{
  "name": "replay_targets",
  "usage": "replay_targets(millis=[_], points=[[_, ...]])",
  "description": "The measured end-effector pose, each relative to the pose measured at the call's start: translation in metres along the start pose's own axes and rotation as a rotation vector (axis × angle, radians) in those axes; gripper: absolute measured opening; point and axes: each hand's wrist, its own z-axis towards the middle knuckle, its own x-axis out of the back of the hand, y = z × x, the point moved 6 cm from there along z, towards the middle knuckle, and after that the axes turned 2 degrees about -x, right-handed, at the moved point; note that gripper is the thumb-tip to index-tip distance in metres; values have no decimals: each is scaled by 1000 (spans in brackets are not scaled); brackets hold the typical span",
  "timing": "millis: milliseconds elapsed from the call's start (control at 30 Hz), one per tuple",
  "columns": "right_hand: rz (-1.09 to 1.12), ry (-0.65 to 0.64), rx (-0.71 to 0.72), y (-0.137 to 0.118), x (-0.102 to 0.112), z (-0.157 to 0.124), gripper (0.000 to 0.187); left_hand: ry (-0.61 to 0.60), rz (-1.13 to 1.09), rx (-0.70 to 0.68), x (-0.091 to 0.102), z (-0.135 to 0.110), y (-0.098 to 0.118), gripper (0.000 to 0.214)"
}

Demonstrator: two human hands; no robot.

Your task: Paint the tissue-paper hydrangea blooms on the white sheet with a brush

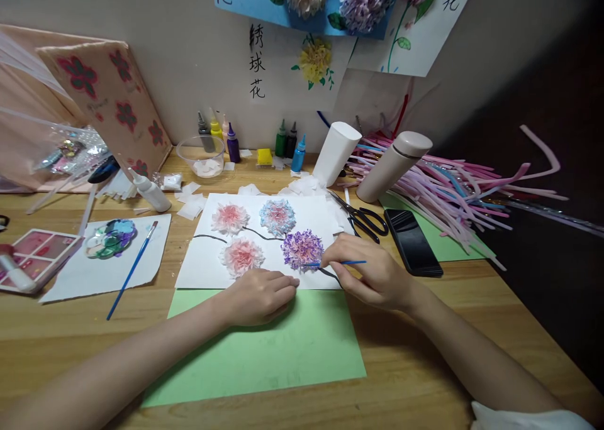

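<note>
My right hand (370, 270) is closed in a pinch around a thin blue paintbrush (353, 262). The brush tip touches the lower edge of a pink paper flower with purple tips (302, 249). My left hand (264, 295) lies palm down, fingers together and loosely bent, on the lower edge of the white paper (189, 273). Just above it is a pink paper flower (243, 257). Another pink flower (230, 218) and a blue-edged flower (277, 217) sit higher on the sheet. Dark painted lines run between the flowers. Green paper (264, 354) lies beneath.
Left are a second paintbrush (132, 270), a paint-smeared sheet (61, 279) and a palette (42, 254). Scissors (363, 219), a phone (413, 241), a tumbler (394, 166) and pipe cleaners (453, 197) lie right. Paint bottles (232, 144) and a plastic bowl (201, 156) stand behind.
</note>
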Motion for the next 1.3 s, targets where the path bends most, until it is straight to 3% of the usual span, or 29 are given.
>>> replay_targets(millis=[233,467,700,867,1067,1300], points=[[-36,89,20,-6,14,0,15,-10,5,0,-1,1,0,20],[-49,-39,57,-5,0,0,13,-13,21,0,-1,1,0,22],[-12,37,-32,3,24,1,16,-27,1,0,-2,0,-1,20],[-23,-59,13,4,10,0,13,-26,2,-2,0,2,0,21],[-19,26,36,1,20,0,14,-13,-3,-6,2,4,1,22],[-48,-62,35,2,11,0,13,-18,7,-7,1,3,2,23]])
